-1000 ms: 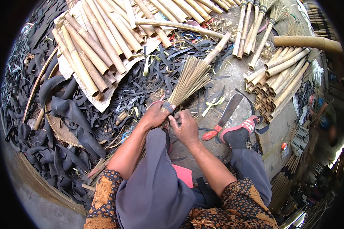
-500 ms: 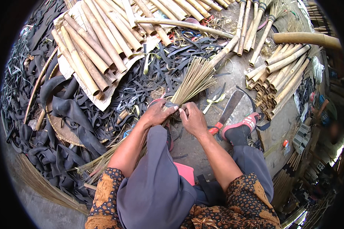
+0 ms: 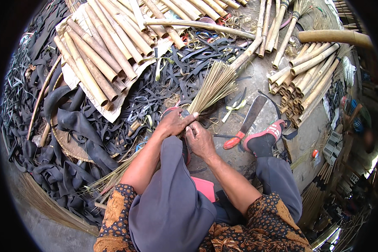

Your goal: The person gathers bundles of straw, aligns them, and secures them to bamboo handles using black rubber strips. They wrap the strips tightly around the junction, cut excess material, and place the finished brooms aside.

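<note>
Sheaf [image 3: 212,88]: dry plant fibre, stiff thin stalks, matt straw-tan. Poles [image 3: 101,54]: bamboo, smooth, dull tan, cut ends rough. Strips [image 3: 71,126]: black rubber, matt w/ slight sheen. Knife [image 3: 250,119]: dull dark metal blade, glossy red plastic handle. Floor [image 3: 260,67]: rough grey concrete. Sleeves [image 3: 277,227]: patterned cloth, matt.

There is one bundle of thin sticks [image 3: 212,86], held by two hands: the left hand [image 3: 174,122] and the right hand [image 3: 200,140]. Right of the bundle lies one big knife [image 3: 248,119] with a red handle, next to one shoe [image 3: 264,136]. Bamboo poles [image 3: 101,59] and black rubber strips [image 3: 71,138] left of the bundle are too many to count.
</note>
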### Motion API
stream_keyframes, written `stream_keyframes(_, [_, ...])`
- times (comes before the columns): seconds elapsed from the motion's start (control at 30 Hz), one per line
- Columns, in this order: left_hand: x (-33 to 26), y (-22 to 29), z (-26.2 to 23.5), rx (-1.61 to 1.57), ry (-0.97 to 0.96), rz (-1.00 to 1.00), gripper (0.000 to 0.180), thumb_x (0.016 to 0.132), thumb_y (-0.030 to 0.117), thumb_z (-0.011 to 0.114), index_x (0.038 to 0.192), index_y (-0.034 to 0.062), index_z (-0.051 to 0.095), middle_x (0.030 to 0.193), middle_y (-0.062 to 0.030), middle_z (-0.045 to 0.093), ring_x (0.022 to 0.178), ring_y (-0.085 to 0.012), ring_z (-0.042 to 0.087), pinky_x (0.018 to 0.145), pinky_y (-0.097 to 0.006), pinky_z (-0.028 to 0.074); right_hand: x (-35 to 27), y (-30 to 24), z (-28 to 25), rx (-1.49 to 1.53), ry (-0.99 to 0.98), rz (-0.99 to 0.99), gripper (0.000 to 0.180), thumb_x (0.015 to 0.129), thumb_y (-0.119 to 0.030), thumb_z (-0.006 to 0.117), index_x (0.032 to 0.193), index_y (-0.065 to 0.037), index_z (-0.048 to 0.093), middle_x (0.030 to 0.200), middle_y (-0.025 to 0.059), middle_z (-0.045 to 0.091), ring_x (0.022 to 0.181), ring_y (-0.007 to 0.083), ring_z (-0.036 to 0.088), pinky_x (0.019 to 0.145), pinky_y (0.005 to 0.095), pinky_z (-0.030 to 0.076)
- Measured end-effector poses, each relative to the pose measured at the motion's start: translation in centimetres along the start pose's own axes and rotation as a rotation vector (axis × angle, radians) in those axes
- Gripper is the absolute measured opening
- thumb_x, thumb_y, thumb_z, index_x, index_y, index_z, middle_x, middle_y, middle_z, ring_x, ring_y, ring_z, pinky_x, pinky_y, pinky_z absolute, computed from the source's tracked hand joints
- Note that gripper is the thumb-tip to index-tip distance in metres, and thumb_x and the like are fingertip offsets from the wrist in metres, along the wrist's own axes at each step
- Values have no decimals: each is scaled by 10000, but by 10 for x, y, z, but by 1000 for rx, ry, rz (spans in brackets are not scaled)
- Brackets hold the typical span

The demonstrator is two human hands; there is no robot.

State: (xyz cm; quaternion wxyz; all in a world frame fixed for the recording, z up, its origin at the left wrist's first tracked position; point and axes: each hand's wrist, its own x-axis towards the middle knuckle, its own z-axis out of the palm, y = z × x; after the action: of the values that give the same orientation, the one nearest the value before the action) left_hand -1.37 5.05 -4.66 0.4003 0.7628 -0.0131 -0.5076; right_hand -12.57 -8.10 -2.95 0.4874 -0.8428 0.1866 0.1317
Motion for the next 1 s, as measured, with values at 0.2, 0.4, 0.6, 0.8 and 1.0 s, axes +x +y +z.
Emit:
stream_keyframes(0.2, [-1, -9, 11, -102, 61, 24, 806, 903, 677, 699, 1361, 19, 624, 1146, -256, 723, 1057, -320, 704, 912, -420, 534, -17, -9, 2, 124, -101, -16, 166, 997, -182, 643, 991, -27, 583, 851, 230, 656, 809, 464, 656, 693, 495, 515])
stream_keyframes(0.4, [7, -10, 10, -83, -185, 41, 739, 955, 632, 662, 1405, 50, 593, 1208, -189, 693, 1146, -256, 633, 979, -379, 490, -24, -11, -2, 132, -34, 52, 169, 994, -181, 655, 985, -29, 585, 864, 227, 651, 807, 450, 657, 701, 488, 517])
stream_keyframes(0.6, [11, 9, 10, 208, -162, 63, 902, 928, 706, 609, 1424, -46, 584, 1280, -309, 681, 1224, -417, 658, 1062, -440, 488, -22, -3, 2, 97, -28, 120, 199, 956, -189, 673, 1035, -17, 612, 926, 238, 683, 888, 466, 669, 759, 510, 531])
stream_keyframes(0.8, [18, 32, 28, 246, -107, -2, 890, 843, 607, 779, 1413, -39, 558, 1219, -316, 699, 1163, -411, 687, 1012, -459, 512, -16, 5, 10, -4, -122, 159, 257, 938, -226, 680, 1060, 0, 666, 1047, 256, 711, 1003, 470, 676, 848, 539, 537])
stream_keyframes(1.0, [19, 31, 17, 229, -96, 100, 877, 793, 508, 868, 1384, -47, 532, 1145, -294, 721, 1093, -429, 706, 946, -463, 543, -22, 60, -58, 13, 222, 270, 348, 981, -331, 700, 1113, -12, 655, 1074, 204, 679, 997, 368, 674, 856, 455, 528])
